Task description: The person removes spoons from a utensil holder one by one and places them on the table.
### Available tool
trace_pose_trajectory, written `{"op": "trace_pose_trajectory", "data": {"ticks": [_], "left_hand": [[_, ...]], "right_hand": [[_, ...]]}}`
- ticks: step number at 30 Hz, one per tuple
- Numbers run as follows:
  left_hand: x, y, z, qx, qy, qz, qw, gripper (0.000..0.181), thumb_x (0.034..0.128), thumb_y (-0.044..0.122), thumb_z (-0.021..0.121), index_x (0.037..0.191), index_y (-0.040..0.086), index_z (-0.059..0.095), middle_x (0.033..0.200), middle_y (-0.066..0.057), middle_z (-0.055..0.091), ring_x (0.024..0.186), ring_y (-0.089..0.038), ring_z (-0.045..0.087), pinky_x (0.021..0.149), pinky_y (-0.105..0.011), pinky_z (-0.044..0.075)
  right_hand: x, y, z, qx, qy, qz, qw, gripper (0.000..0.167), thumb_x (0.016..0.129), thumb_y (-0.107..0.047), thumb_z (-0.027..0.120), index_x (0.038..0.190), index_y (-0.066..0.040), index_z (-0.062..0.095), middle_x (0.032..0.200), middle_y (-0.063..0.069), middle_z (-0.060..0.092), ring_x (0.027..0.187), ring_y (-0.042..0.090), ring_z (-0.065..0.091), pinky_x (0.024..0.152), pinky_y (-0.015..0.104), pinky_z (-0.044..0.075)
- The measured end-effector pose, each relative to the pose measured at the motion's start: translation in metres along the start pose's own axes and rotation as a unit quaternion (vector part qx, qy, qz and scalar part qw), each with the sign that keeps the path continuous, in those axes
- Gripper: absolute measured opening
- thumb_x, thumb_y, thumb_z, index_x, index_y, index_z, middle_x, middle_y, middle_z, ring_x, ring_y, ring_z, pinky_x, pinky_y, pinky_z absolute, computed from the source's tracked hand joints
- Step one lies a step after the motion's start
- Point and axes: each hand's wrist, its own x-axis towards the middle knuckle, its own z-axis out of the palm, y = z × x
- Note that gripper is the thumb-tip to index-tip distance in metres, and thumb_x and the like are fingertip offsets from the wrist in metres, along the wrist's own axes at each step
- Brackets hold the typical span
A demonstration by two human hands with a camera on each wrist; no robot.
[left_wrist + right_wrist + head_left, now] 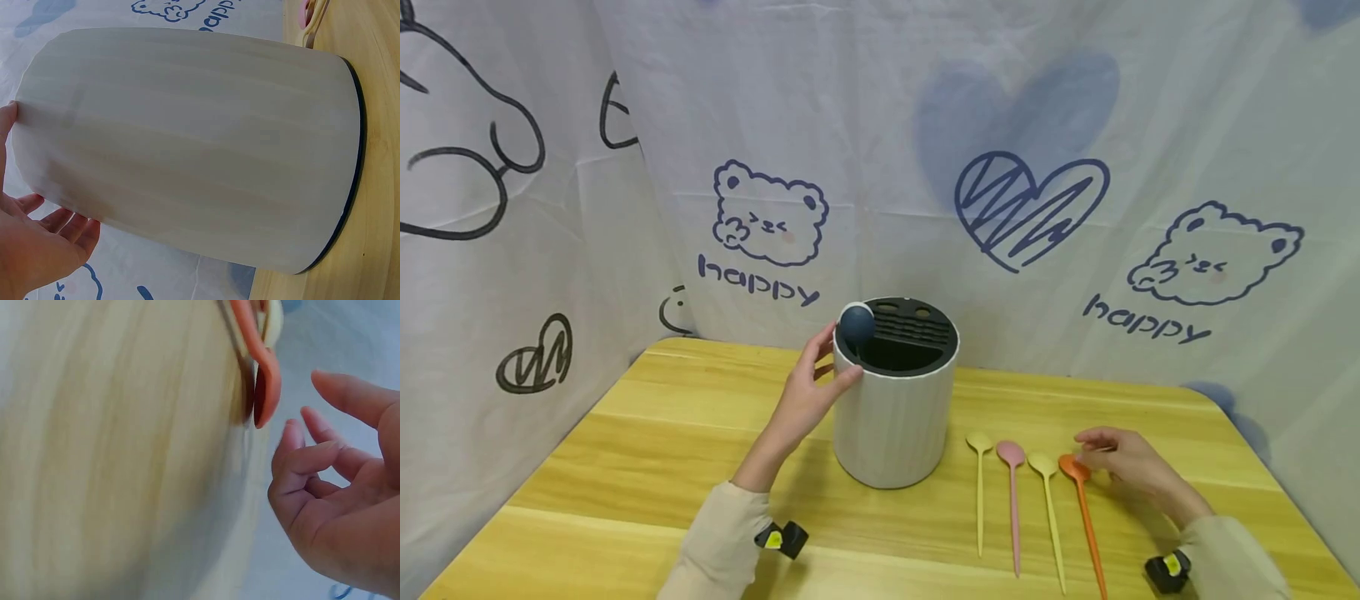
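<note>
A white, ribbed utensil holder (891,429) with a black slotted top stands upright on the table. My left hand (805,396) holds its upper left side, thumb near the rim and fingers round the far side. From the opening sticks up a dark blue spoon (857,323), a pale edge showing behind its head. To the right lie a yellow spoon (979,475), a pink spoon (1012,492), a second yellow spoon (1048,500) and an orange spoon (1081,492). Beside the orange spoon's head is my right hand (1123,462); in the right wrist view its thumb and fingers stand apart, holding nothing.
The wooden table (647,433) has its back edge close to a white cloth (880,125) printed with hearts and bears. Spoon handles point toward the table's near side. More printed cloth hangs at the left.
</note>
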Motion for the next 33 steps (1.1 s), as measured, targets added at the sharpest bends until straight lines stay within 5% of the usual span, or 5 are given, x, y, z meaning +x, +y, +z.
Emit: {"op": "trace_pose_trajectory", "data": {"ticks": [6, 12, 22, 33], "left_hand": [[-0.003, -0.002, 0.002, -0.005, -0.004, -0.001, 1.0, 0.073, 0.0917, 0.029, 0.064, 0.152, 0.012, 0.026, 0.153, -0.011, 0.031, 0.135, -0.029, 0.033, 0.109, -0.049, 0.032], [-0.004, -0.002, 0.003, 0.0, -0.004, -0.009, 1.0, 0.073, 0.0919, 0.029, 0.063, 0.152, 0.013, 0.026, 0.153, -0.009, 0.031, 0.136, -0.028, 0.033, 0.11, -0.047, 0.031], [-0.002, 0.001, -0.001, -0.002, -0.006, -0.001, 1.0, 0.074, 0.0918, 0.031, 0.063, 0.153, 0.013, 0.026, 0.154, -0.009, 0.03, 0.135, -0.027, 0.033, 0.109, -0.048, 0.031], [-0.004, 0.002, 0.0, 0.003, -0.008, -0.005, 1.0, 0.074, 0.0922, 0.029, 0.063, 0.153, 0.012, 0.025, 0.155, -0.009, 0.028, 0.138, -0.027, 0.031, 0.11, -0.047, 0.031]], "right_hand": [[-0.009, -0.014, 0.011, -0.131, 0.026, -0.068, 0.9887, 0.032, 0.09, -0.015, 0.066, 0.111, 0.009, 0.062, 0.092, 0.008, 0.064, 0.088, 0.028, 0.061, 0.068, 0.036, 0.051], [-0.015, -0.037, 0.022, -0.165, 0.032, -0.103, 0.9804, 0.029, 0.091, -0.014, 0.065, 0.111, 0.007, 0.063, 0.09, 0.006, 0.064, 0.079, 0.022, 0.061, 0.064, 0.035, 0.049], [-0.025, -0.091, 0.028, -0.127, 0.049, -0.157, 0.9781, 0.031, 0.093, -0.012, 0.063, 0.119, 0.005, 0.061, 0.098, 0.011, 0.068, 0.086, 0.026, 0.063, 0.068, 0.035, 0.053], [-0.02, -0.153, 0.013, -0.048, 0.02, -0.161, 0.9855, 0.033, 0.098, -0.019, 0.058, 0.123, 0.002, 0.061, 0.11, 0.015, 0.066, 0.094, 0.026, 0.059, 0.061, 0.029, 0.053]]}}
